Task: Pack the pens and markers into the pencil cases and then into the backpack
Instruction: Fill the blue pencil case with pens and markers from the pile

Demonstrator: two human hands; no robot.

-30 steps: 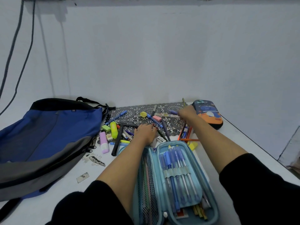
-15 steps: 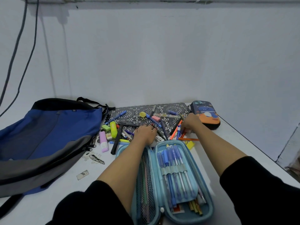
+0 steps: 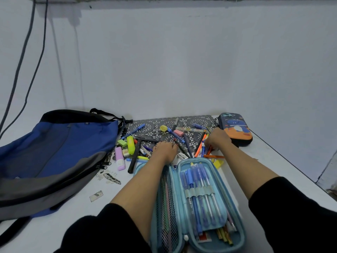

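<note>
Backpack [image 3: 54, 152] lying left, open light-blue pencil case [image 3: 217, 243] up front with pens strapped in, space-print pencil case [image 3: 235, 129] far right. Right hand [image 3: 218, 138] curls round orange and blue pens [image 3: 200, 146] on the patterned mat. Left hand [image 3: 165, 149] rests knuckles-up on the loose pile, and I can't tell its grip.

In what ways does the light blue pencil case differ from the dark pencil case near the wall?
The light blue pencil case lies open, showing blue pens under an elastic band; the dark pencil case is shut. The light blue pencil case is plain, while the dark pencil case bears an orange and blue picture. Both lie on the white table.
</note>
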